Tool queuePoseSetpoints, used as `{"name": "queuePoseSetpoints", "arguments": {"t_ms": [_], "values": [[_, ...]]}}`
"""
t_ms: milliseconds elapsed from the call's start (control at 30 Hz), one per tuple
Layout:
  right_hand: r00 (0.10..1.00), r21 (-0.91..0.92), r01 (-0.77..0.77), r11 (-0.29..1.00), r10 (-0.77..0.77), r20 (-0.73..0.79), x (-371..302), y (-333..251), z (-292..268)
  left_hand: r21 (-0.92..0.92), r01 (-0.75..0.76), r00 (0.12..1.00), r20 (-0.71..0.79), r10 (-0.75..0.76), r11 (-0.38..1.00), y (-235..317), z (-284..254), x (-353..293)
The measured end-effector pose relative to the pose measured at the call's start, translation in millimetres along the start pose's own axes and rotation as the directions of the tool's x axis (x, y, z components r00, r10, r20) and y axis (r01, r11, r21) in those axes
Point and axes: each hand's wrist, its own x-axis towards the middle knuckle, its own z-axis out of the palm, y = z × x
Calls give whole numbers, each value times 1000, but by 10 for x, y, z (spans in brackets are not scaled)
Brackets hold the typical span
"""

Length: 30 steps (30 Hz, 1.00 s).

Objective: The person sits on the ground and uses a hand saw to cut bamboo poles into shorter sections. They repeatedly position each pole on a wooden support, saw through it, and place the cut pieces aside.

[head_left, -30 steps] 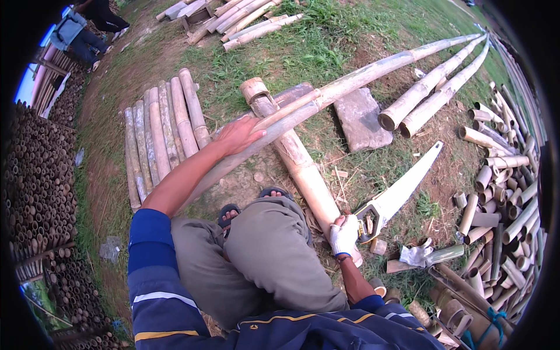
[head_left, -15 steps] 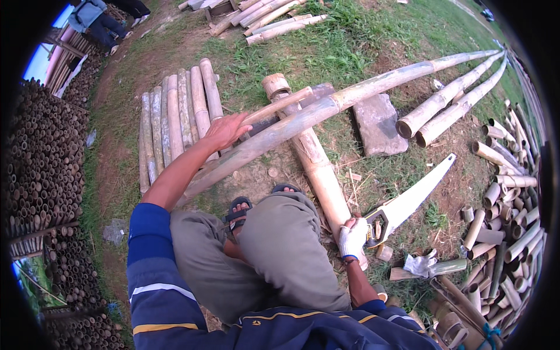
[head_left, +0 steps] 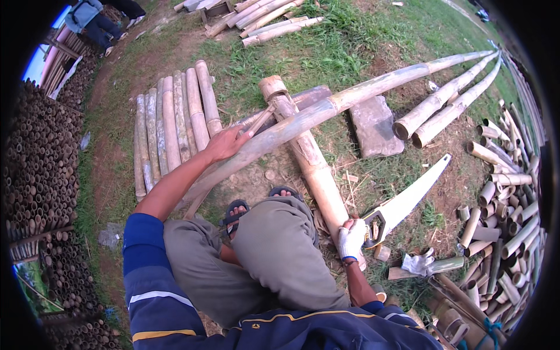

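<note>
A long bamboo pole (head_left: 303, 121) slants from my left knee up to the far right. It lies across a thick bamboo log (head_left: 318, 171) with a notch near its far end. My bare left hand (head_left: 229, 144) grips the pole left of the log. Beyond that hand a thin bamboo stick (head_left: 263, 119) lies against the log, partly hidden by the pole. My right hand (head_left: 352, 238), in a white glove, is closed around the handle of a hand saw (head_left: 408, 204) beside the log's near end. The saw's pale blade points away to the right, apart from the pole.
Cut bamboo lengths (head_left: 169, 119) lie in a row at the left. A stone slab (head_left: 378, 125) and two more poles (head_left: 446, 105) lie right. Offcuts (head_left: 513, 204) heap up at far right, near a loose white glove (head_left: 419, 262). Stacked bamboo (head_left: 44, 163) lines the left.
My left hand has let go of the thin stick and come down onto the pole. The stick has dropped lower beside the log. My right hand keeps the saw in nearly the same place.
</note>
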Motion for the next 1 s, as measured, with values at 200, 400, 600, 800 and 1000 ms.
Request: {"name": "queuePoseSetpoints", "arguments": {"t_ms": [200, 400, 600, 800, 1000], "values": [[998, -208, 5, 978, -17, -55, 79, 193, -28, 134, -153, 982, 130, 136, 979, 164, 216, -54], [981, -316, -80, 945, 131, 142, 242, 1255, -190, 75, -168, 981, 116, 159, 983, 198, 58, -79], [970, -377, -21, 926, 110, 217, 321, 1256, -200, -7, -94, 946, 311, 92, 996, -341, -155, -500], [990, 75, -138, 988, 134, 50, 153, 1212, -456, -202, 1, 890, 446, 91, 979, -1055, -151, -1000], [963, 448, -227, 865, 269, -32, 212, 463, -1530, -278, 54, 923, 381, 59, 959, -1280, -163, -1274]]}}
